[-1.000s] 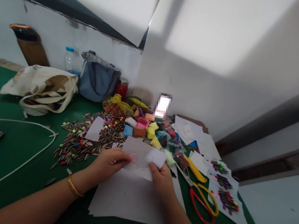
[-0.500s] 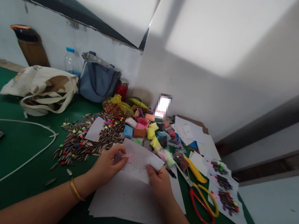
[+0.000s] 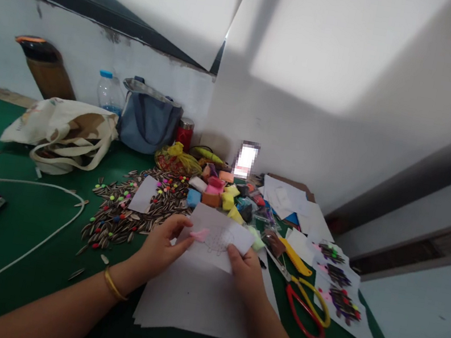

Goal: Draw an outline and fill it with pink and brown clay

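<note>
A small white sheet of paper (image 3: 216, 222) with a drawn animal-like outline is held above a larger stack of white sheets (image 3: 195, 296). On the drawing's left end sits a small piece of pink clay (image 3: 199, 235). My left hand (image 3: 165, 242) is closed at the sheet's left edge, its thumb close to the pink clay; the fingers beneath are hidden. At the sheet's right side, my right hand (image 3: 246, 265) grips the paper with the thumb on top.
Sunflower seeds (image 3: 161, 213) mixed with coloured beads spread to the left. Coloured clay packets (image 3: 211, 200) lie behind the sheet. To the right are scissors (image 3: 306, 306), a yellow cutter (image 3: 296, 257) and seed-decorated papers (image 3: 349, 319). A white cable (image 3: 37, 244) crosses the left side.
My left fingers have shifted back slightly from the pink clay, which now shows more fully. The small sheet has moved a little to the right with my right hand.
</note>
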Demonstrator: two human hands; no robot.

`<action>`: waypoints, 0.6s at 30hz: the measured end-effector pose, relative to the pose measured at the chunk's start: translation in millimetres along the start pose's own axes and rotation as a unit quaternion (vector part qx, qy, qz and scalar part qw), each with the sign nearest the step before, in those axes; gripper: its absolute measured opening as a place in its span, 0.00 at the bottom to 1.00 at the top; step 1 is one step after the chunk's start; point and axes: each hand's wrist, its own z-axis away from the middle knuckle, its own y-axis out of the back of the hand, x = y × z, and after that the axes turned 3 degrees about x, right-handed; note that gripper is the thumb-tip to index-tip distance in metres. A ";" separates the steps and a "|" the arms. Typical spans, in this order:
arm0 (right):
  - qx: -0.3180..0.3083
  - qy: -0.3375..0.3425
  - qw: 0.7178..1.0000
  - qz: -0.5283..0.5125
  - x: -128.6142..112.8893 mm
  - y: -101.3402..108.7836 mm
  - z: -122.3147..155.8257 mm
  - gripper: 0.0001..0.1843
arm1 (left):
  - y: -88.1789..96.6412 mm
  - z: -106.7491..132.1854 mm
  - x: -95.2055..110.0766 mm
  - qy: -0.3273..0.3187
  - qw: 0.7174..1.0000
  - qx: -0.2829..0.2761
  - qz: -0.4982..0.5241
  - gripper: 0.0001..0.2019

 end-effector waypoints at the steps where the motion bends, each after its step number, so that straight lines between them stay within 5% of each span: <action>1: 0.005 -0.002 1.000 0.001 1.0 0.9 -0.9 0.27 | 1.1 -0.9 -0.8 -0.004 1.000 -0.006 -0.004 0.10; 12: -0.021 -0.012 1.000 -0.006 0.0 2.0 -1.7 0.24 | 12.6 -7.0 1.1 -0.114 0.987 -0.066 -0.092 0.06; 18: -0.030 -0.012 0.999 -0.011 4.4 2.1 -3.5 0.25 | 13.4 -9.2 3.1 -0.101 0.988 -0.072 -0.096 0.05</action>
